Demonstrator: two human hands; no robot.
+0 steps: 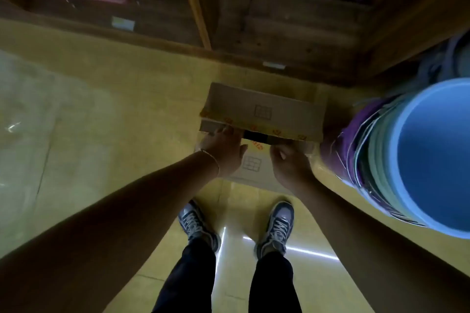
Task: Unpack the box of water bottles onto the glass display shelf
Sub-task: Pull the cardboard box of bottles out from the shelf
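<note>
A brown cardboard box (264,112) sits on the yellow floor in front of my feet, its far top flap raised a little over a dark gap. Strips of tape with orange marks run along the flap edge. My left hand (225,148) grips the near-left edge of that flap, fingers curled under it. Just to the right, my right hand (288,160) has its fingers curled at the flap edge beside the gap. No bottles show inside the box. The glass display shelf is not in view.
A stack of plastic buckets (417,155), blue on top, stands close at the right of the box. A wooden cabinet (279,23) runs along the back. Clear plastic wrap (28,119) lies on the floor at left. My shoes (198,226) stand just behind the box.
</note>
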